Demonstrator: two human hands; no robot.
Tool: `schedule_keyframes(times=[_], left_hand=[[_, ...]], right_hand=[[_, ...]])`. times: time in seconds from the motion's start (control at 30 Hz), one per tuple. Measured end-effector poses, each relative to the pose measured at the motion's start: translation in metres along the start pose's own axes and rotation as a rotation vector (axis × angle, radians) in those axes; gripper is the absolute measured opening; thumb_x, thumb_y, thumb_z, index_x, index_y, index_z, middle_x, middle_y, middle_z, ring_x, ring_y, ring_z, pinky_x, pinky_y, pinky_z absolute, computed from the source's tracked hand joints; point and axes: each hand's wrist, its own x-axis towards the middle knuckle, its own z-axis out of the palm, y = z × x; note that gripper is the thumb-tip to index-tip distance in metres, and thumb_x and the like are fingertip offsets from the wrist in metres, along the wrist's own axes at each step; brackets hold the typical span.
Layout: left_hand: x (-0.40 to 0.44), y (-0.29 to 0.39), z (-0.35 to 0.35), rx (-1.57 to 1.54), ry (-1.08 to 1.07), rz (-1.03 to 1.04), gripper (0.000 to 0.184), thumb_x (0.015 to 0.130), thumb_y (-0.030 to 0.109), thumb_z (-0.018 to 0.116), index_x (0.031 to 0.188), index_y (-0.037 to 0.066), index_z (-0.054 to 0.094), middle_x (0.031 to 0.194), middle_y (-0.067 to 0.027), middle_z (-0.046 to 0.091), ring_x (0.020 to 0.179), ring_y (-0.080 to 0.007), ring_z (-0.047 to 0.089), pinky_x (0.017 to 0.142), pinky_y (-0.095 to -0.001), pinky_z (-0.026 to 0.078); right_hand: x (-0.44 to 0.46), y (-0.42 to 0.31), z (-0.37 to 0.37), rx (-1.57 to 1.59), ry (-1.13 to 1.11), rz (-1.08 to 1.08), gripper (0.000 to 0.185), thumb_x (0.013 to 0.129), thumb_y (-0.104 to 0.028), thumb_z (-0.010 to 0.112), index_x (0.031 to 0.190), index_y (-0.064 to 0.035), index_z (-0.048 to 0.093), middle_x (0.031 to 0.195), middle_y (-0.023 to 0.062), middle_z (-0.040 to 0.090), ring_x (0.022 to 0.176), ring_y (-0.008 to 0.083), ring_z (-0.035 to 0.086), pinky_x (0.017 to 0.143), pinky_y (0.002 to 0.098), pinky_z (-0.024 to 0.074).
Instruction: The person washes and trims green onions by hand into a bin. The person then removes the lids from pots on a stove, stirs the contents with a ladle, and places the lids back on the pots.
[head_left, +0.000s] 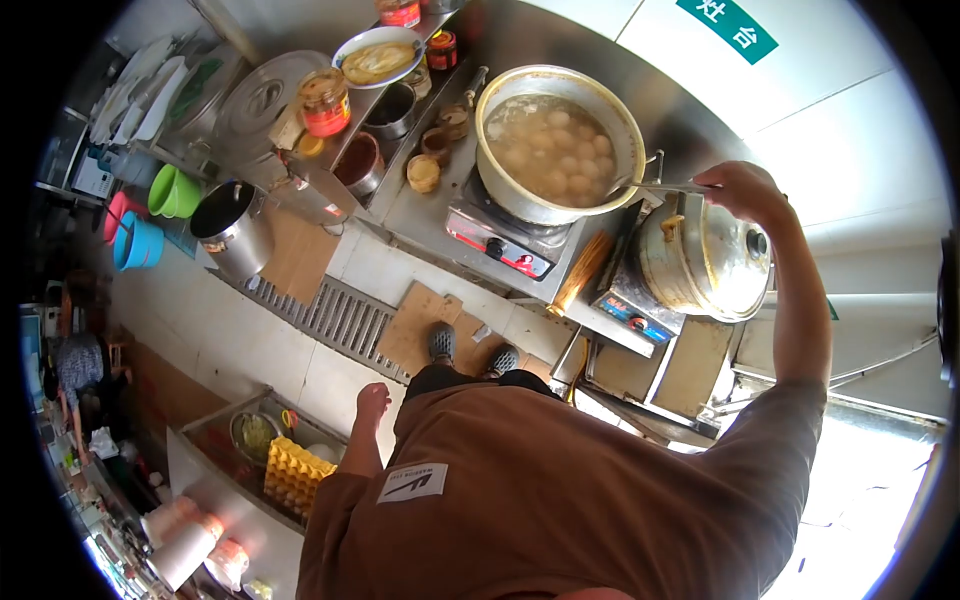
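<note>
My right hand [742, 190] is closed around the handle of a ladle [660, 187], reaching in from the right. The ladle's far end dips over the near right rim of a large metal pot [633, 135], and its bowl is mostly hidden. Many round, pale brown eggs [560, 150] lie in the pot's cloudy liquid. Under this pot is a gas stove [500, 240] with a black knob. Low at my left side hangs my left hand [373, 398], its fingers loosely curled, with nothing visible in them.
Right of the pot, a lidded pot [690, 260] stands on a second stove [635, 318]; a bundle of sticks [585, 268] lies between. Jars [325, 105] and a bowl [378, 60] line the left counter. A steel bucket [232, 232] and egg trays [295, 475] are further left.
</note>
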Motion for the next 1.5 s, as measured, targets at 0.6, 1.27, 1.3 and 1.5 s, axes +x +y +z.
schedule_keyframes(times=[0.6,1.27,1.3,1.5], left_hand=[[-0.012,-0.023,-0.010,0.007,0.072,-0.060,0.021,0.082,0.020,0.053,0.096,0.004,0.060,0.078,-0.0041,0.060,0.064,-0.0149,0.060,0.051,-0.0265,0.045],[-0.007,-0.006,-0.016,-0.015,0.045,-0.035,0.024,0.081,0.019,0.055,0.099,0.004,0.060,0.081,-0.0048,0.061,0.065,-0.0148,0.059,0.051,-0.0260,0.044],[-0.008,-0.003,-0.015,-0.013,0.045,-0.034,0.024,0.081,0.019,0.055,0.099,0.004,0.060,0.081,-0.0048,0.061,0.065,-0.0148,0.059,0.051,-0.0260,0.044],[-0.001,-0.004,-0.014,0.008,0.026,-0.014,0.025,0.080,0.018,0.055,0.101,0.004,0.060,0.082,-0.0044,0.061,0.066,-0.0144,0.059,0.052,-0.0257,0.043]], right_hand=[[0.053,-0.011,0.064,-0.034,0.028,-0.158,0.019,0.076,-0.023,0.064,0.092,-0.0153,0.066,0.082,0.0094,0.064,0.083,0.0278,0.062,0.070,0.0396,0.0469],[0.049,0.012,0.100,0.143,0.195,-0.138,0.031,0.078,-0.025,0.060,0.109,-0.0187,0.063,0.089,0.0102,0.065,0.085,0.0292,0.062,0.074,0.0397,0.0473],[0.051,0.016,0.105,0.154,0.211,-0.143,0.032,0.078,-0.024,0.060,0.110,-0.0187,0.063,0.089,0.0097,0.065,0.084,0.0289,0.062,0.074,0.0396,0.0475],[0.066,0.021,0.136,0.501,0.103,-0.012,0.036,0.078,-0.025,0.061,0.113,-0.0193,0.062,0.093,0.0094,0.066,0.087,0.0281,0.062,0.076,0.0391,0.0480]])
